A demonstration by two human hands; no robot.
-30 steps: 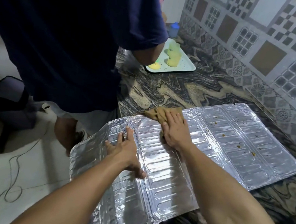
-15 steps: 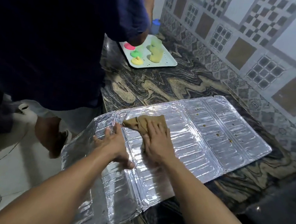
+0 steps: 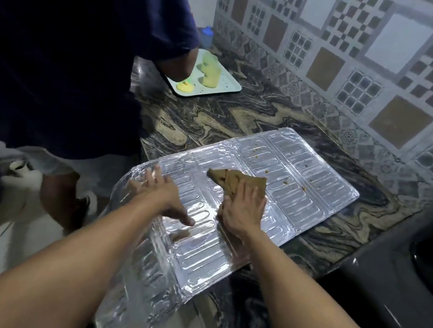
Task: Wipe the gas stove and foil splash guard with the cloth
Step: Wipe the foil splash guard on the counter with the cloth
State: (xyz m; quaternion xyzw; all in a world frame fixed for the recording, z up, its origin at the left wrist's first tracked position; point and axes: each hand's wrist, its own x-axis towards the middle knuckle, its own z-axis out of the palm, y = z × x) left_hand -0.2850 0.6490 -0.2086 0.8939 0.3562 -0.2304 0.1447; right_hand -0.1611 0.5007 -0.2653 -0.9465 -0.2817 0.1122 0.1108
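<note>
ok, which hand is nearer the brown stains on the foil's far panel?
Right. The right hand presses the cloth just short of the stains; the left hand lies flat on the near-left panel, farther off.

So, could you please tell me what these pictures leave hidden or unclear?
All in the head view:
- Gas stove: cut off by the right edge.
- Cloth: near part hidden under the right hand.
- Left hand: fingertips blurred.
- Tray: partly hidden behind another person's arm.

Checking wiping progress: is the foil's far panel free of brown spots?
No, brown spots dot the foil beyond the cloth under the right hand.
</note>
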